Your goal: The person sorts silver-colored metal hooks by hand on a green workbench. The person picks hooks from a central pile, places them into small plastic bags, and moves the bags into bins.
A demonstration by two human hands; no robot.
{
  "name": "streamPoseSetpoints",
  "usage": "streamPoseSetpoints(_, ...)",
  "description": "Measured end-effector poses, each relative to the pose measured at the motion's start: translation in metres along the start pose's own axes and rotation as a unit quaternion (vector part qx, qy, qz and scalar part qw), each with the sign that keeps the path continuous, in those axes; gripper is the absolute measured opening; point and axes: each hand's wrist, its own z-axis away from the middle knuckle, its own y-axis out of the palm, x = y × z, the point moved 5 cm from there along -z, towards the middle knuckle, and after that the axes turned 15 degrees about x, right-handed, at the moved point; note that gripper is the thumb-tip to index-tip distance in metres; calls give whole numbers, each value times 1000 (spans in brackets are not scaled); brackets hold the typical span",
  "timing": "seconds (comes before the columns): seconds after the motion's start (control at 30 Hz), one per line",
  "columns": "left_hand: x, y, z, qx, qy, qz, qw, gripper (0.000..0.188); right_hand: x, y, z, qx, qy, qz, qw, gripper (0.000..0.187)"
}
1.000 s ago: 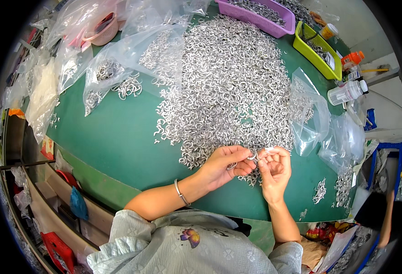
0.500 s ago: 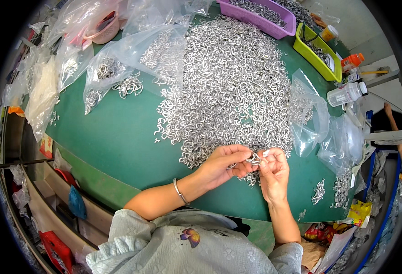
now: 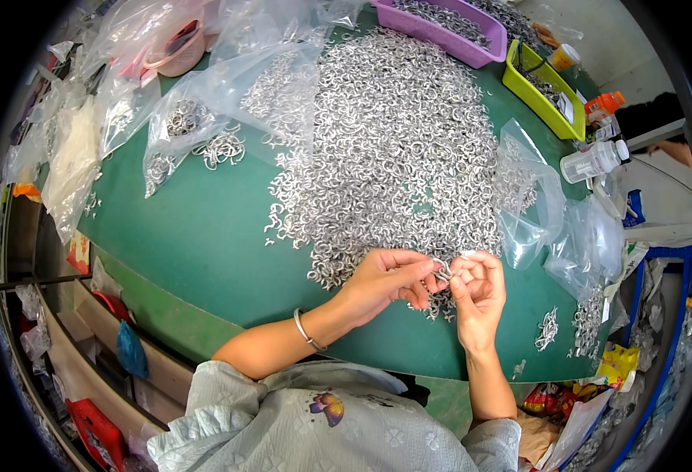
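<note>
"Where was the metal ring (image 3: 443, 270)?"
"Over the pile (image 3: 401, 141), at its six-o'clock edge — I saw left hand (image 3: 381, 288) and right hand (image 3: 481, 297) fingers clamped on it, probably for steadiness."

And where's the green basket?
The green basket is at the head view's upper right, on the table, between the purple basket and the orange bottle.

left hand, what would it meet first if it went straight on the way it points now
Past the silver metal pieces at its fingertips, the left hand would probably meet the right hand first, though depth is hard to judge from this single view.
</note>
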Motion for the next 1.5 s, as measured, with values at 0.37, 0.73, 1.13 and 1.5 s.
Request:
streamPoseSetpoints(0.37,-10,2,3,-58,27,-163,985,13,0,2,0,12,18,-2,1000,28)
streamPoseSetpoints(0.73,-14,10,6,-73,32,-207,975,7,-2,2,0,25,12,-21,999,30)
streamPoseSetpoints(1.13,-15,10,6,-76,83,-318,941,8,-12,-4,-1,35,57,-127,990,27)
streamPoseSetpoints(1.5,-20,14,10,-84,127,-337,929,6,-8,-5,-3,62,34,-78,994,27)
